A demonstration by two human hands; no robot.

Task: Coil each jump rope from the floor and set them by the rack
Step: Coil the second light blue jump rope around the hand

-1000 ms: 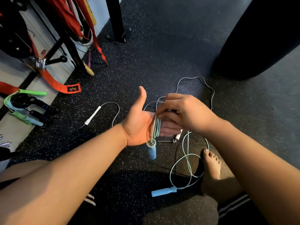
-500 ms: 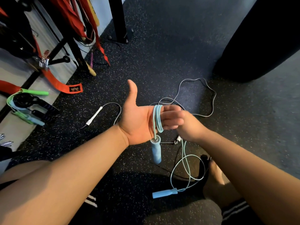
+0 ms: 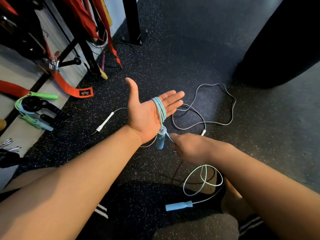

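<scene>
While your left hand [image 3: 145, 115] lies palm-up, fingers straight, blue jump rope [image 3: 160, 108] coiled round them, your right hand [image 3: 190, 146] pinches its strand beside the hanging handle [image 3: 160, 140]. Bare floor [image 3: 181, 58] ahead; rack [image 3: 83, 47] at left.

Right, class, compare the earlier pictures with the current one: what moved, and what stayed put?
The right hand came off the left hand and dropped toward the person, now below it, pinching the blue rope beside its hanging handle. The left hand stayed open, palm up, coils round its fingers. The other blue handle and the grey rope stayed on the floor.
</scene>
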